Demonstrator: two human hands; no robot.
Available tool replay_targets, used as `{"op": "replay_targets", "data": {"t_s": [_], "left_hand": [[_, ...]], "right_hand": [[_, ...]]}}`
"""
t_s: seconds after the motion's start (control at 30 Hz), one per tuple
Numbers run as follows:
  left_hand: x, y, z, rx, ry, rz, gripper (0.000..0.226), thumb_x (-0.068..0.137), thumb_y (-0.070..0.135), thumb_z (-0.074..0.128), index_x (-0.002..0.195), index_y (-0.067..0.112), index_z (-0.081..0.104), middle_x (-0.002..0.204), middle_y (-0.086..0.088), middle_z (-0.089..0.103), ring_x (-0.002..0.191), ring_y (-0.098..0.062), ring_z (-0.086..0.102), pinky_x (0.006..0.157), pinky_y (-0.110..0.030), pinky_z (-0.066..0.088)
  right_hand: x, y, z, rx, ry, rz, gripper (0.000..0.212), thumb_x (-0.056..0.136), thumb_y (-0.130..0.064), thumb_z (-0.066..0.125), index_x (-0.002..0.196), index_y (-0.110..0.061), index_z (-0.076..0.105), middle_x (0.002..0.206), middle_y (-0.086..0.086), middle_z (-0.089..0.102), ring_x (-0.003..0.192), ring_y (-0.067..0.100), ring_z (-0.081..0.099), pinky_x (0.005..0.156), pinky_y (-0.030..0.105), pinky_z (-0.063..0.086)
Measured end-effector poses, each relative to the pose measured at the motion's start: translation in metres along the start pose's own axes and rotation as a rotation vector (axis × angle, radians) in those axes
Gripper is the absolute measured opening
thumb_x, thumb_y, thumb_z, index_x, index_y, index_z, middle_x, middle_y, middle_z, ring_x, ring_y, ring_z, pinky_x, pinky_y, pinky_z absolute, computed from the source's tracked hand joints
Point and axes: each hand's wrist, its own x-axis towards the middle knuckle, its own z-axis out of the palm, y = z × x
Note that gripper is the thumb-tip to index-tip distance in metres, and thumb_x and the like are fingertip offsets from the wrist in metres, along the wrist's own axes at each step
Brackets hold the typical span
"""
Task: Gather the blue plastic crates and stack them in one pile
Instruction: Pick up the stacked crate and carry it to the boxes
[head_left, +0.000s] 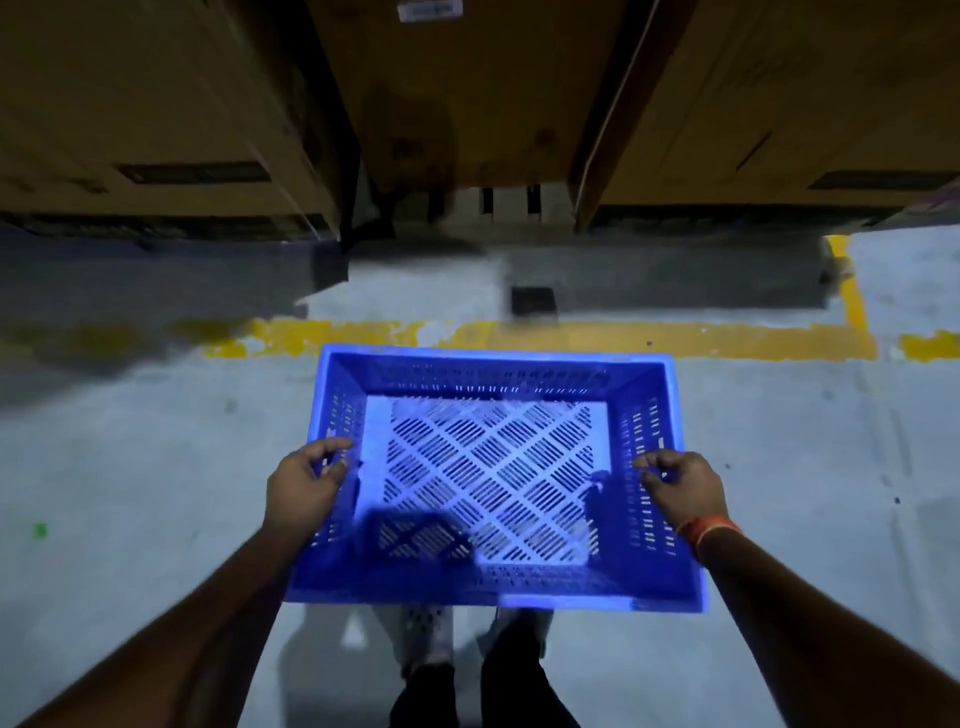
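Over grey floor (130, 467), an empty slotted blue crate (488, 587).

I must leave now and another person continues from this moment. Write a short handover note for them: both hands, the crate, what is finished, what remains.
Left hand: fingers curled over the left wall of the blue crate, gripping it.
Right hand: fingers curled over the right wall, gripping it.
Crate: empty, open side up, held level over the grey floor, just short of the yellow floor line; the person's feet show below it.
Done: one crate picked up.
Left: no pile or other crate is in view; find the pile, set this crate on it, then gather the rest.
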Motion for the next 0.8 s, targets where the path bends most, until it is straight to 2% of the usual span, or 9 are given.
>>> {"op": "replay_targets", "data": {"t_s": [0.17,0.33,0.43,0.53,0.6,0.7,0.8], "left_hand": [[0.029,-0.016,0.034,0.005,0.047,-0.05,0.02,0.087,0.022,0.07,0.104,0.032,0.073,0.093,0.0,0.073,0.078,-0.031,0.071,0.08,-0.045,0.059],[0.06,-0.025,0.055,0.035,0.056,-0.051,0.026,0.086,0.019,0.069,0.109,0.031,0.072,0.096,-0.011,0.073,0.084,-0.034,0.07,0.082,-0.041,0.057],[0.082,-0.031,0.067,0.018,0.03,-0.079,0.032,0.079,0.029,0.07,0.111,0.035,0.069,0.092,-0.008,0.073,0.079,-0.03,0.071,0.082,-0.043,0.058],[0.099,-0.05,0.077,0.073,0.028,-0.048,0.045,0.078,0.028,0.071,0.123,0.032,0.066,0.086,-0.012,0.07,0.068,-0.027,0.068,0.077,-0.043,0.057],[0.106,-0.061,0.079,0.138,0.042,-0.028,0.051,0.075,0.034,0.07,0.125,0.04,0.062,0.095,-0.015,0.066,0.062,-0.023,0.066,0.077,-0.04,0.057],[0.112,-0.07,0.079,0.171,0.0,-0.039,0.055,0.067,0.043,0.068,0.122,0.043,0.061,0.102,-0.02,0.063,0.054,-0.018,0.061,0.078,-0.039,0.057],[0.121,-0.082,0.078,0.163,-0.027,-0.052,0.062,0.057,0.055,0.067,0.119,0.049,0.059,0.107,-0.017,0.064,0.061,-0.021,0.068,0.082,-0.043,0.061]], "right_hand": [[0.042,0.006,0.018,0.001,-0.022,-0.042,0.008,0.078,-0.006,0.068,0.078,-0.013,0.072,0.08,-0.001,0.072,0.072,0.018,0.066,0.073,0.021,0.041],[0.081,0.011,0.034,0.003,-0.009,-0.08,0.01,0.08,-0.009,0.068,0.082,-0.017,0.074,0.078,0.001,0.07,0.072,0.022,0.063,0.072,0.023,0.042],[0.101,0.014,0.046,0.008,0.01,-0.113,0.012,0.079,-0.007,0.067,0.078,-0.018,0.072,0.079,0.002,0.07,0.07,0.022,0.064,0.072,0.022,0.042],[0.115,0.022,0.06,-0.05,0.033,-0.165,0.014,0.079,-0.008,0.067,0.081,-0.021,0.072,0.088,0.01,0.066,0.069,0.022,0.058,0.076,0.026,0.046],[0.121,0.028,0.065,-0.093,0.055,-0.186,0.016,0.077,-0.013,0.067,0.085,-0.025,0.073,0.088,0.013,0.064,0.071,0.02,0.053,0.079,0.027,0.047],[0.124,0.029,0.066,-0.122,0.048,-0.188,0.016,0.075,-0.016,0.067,0.086,-0.026,0.073,0.088,0.015,0.065,0.078,0.025,0.058,0.08,0.028,0.046],[0.122,0.024,0.064,-0.136,0.032,-0.173,0.017,0.076,-0.016,0.068,0.089,-0.026,0.073,0.097,0.018,0.063,0.083,0.032,0.062,0.086,0.032,0.048]]}}
